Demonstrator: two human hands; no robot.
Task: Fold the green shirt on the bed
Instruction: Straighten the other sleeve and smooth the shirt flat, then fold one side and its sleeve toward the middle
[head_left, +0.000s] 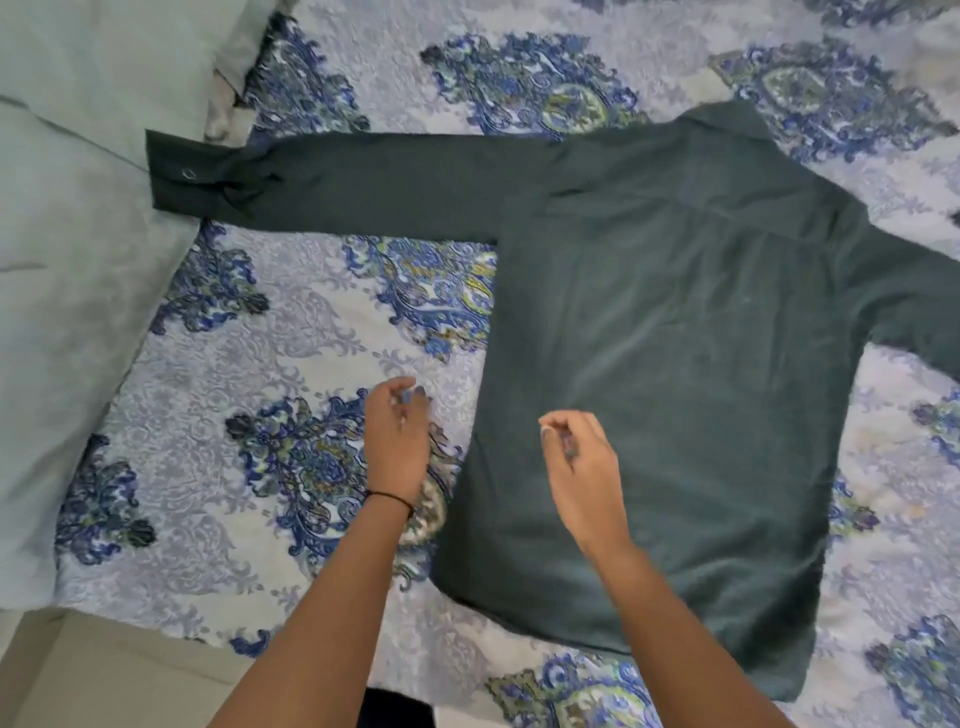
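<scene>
- I see the green shirt (675, 364) lying flat on the bed (311, 322), back up. Its long sleeve (363, 179) stretches leftward, with the cuff (176, 174) resting on a pillow (78, 208).
- Left hand (397, 441) hovers over the bedsheet just beside the shirt's side edge. Its grip is loose, fingers half-curled, holding nothing.
- Right hand (582, 467) hovers over the lower body of the shirt, also with a loose, empty grip.
- Risk: the cuff sits higher on the pillow, so folding the sleeve in could drag or twist it.
- Risk: the other sleeve (914, 312) runs out of view to the right. I can't check how it lies, so the fold may come out uneven.
- Risk: a one-sided pinch at the hem (623, 623) would probably skew the body and bunch the fabric.
- Risk: the shirt lies at an angle to me, so fold lines could easily drift off square.
</scene>
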